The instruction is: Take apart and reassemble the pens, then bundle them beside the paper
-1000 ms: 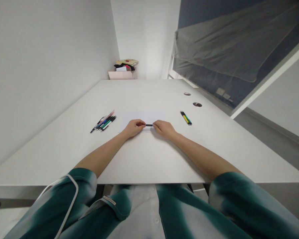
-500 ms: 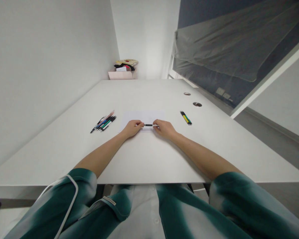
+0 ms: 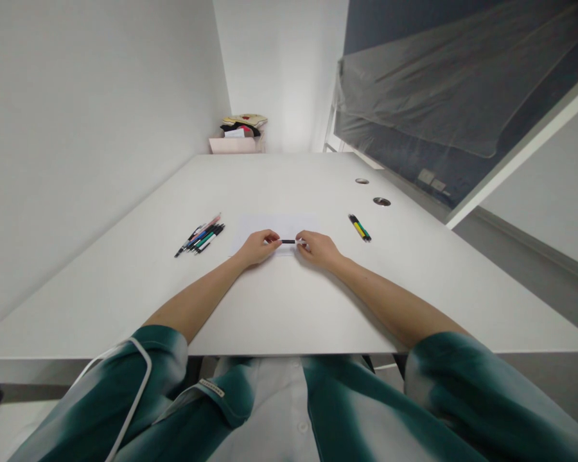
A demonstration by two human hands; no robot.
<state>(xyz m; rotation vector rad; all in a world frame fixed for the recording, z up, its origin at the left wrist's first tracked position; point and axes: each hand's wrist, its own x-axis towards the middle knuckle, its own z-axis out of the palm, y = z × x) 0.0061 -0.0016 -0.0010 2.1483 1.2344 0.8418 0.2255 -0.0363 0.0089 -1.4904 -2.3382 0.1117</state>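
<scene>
A slim pen [image 3: 288, 242] with a black middle section lies level between my two hands, above a sheet of white paper [image 3: 289, 224]. My left hand [image 3: 260, 247] pinches its left end between thumb and fingers. At the other end, my right hand [image 3: 316, 249] grips the pale part of the pen. My fingers cover both ends, so the tip cannot be made out. Both hands rest low over the near part of the paper.
Left of the paper lies a loose pile of several pens [image 3: 201, 237]. To the right are yellow and green pens [image 3: 359, 228] side by side. Two round cable holes [image 3: 381, 201] sit in the white table [image 3: 289, 301]. A pink box [image 3: 237, 145] stands beyond the far edge.
My left fingers have shifted slightly to the right along the pen, covering a bit more of its left end. My right hand stays nearly in place.
</scene>
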